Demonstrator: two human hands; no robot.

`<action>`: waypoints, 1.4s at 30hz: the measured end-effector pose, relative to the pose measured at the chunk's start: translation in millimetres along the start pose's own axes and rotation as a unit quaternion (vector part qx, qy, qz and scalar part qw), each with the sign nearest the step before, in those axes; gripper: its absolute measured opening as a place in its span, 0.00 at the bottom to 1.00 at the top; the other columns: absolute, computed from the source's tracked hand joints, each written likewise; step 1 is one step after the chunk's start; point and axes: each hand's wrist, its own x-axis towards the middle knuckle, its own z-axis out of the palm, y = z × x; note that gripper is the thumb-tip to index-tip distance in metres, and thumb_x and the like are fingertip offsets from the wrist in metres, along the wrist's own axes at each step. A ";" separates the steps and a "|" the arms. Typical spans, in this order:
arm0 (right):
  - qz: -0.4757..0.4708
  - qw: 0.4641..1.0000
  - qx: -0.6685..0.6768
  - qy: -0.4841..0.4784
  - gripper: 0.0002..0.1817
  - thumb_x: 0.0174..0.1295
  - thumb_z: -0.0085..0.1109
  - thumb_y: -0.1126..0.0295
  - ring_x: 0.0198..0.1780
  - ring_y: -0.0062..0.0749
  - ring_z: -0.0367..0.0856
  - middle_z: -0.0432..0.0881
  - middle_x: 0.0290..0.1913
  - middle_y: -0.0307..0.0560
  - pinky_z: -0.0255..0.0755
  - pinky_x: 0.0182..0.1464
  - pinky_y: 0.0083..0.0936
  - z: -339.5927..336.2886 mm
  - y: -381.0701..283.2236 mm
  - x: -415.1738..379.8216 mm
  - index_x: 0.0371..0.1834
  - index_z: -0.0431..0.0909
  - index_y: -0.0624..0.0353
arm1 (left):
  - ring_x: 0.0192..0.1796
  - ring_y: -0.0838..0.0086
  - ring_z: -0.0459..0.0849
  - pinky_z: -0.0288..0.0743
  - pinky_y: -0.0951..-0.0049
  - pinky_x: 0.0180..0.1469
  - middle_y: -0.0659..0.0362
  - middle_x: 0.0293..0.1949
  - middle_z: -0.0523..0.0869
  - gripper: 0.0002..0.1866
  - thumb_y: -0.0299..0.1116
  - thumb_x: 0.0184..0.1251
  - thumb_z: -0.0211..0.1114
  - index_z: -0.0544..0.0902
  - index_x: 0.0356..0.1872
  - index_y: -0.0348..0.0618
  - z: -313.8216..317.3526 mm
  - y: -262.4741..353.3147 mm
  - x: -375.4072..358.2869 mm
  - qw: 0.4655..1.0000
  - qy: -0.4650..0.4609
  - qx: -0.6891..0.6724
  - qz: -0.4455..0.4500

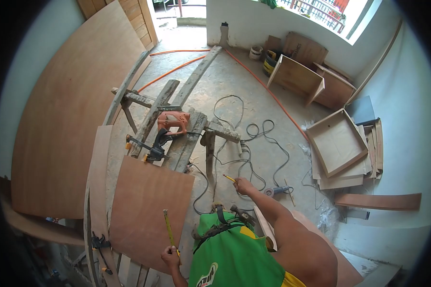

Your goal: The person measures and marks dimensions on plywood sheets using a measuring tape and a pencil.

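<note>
My left hand (170,257) is closed on a tape measure, whose yellow blade (168,225) sticks out a short way over the plywood panel (151,210). A yellow pencil (230,178) is pinched in my right hand (243,185), held out over the floor to the right of the panel. The panel lies on the rough wooden sawhorse bench (189,136). Beyond its far edge an orange power tool (174,122) rests on the planks, with a black bar clamp (155,152) beside it.
An angle grinder (277,191) lies on the floor among looping black cords (268,136). An orange hose (268,93) crosses the concrete. A big plywood sheet (76,115) leans at left. At right are an open wooden box (337,141) and cabinet parts (297,76).
</note>
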 end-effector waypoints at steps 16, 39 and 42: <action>0.110 0.987 0.095 0.063 0.17 0.57 0.61 0.59 0.51 0.49 0.78 0.80 0.48 0.56 0.73 0.52 0.40 16.1 59.5 -36.9 0.44 0.81 0.57 | 0.20 0.76 0.79 0.73 0.75 0.24 0.58 0.18 0.80 0.09 0.25 0.63 0.59 0.81 0.26 0.31 24.3 46.4 47.4 0.985 -0.146 0.079 0.050; 0.100 0.896 0.407 0.145 0.19 0.57 0.59 0.55 0.21 0.34 0.79 0.81 0.20 0.46 0.72 0.29 0.31 68.7 -128.0 -85.1 0.22 0.81 0.61 | 0.19 0.76 0.78 0.72 0.77 0.22 0.58 0.19 0.80 0.10 0.27 0.67 0.58 0.81 0.28 0.32 -44.1 3.8 91.0 0.928 -0.339 0.091 0.124; 0.088 0.896 0.406 0.155 0.19 0.57 0.59 0.54 0.20 0.35 0.78 0.80 0.19 0.47 0.72 0.27 0.32 86.0 -156.0 -78.9 0.23 0.81 0.61 | 0.19 0.77 0.78 0.72 0.77 0.22 0.58 0.20 0.80 0.10 0.28 0.67 0.58 0.80 0.28 0.33 -55.7 -1.5 94.7 0.911 -0.383 0.096 0.124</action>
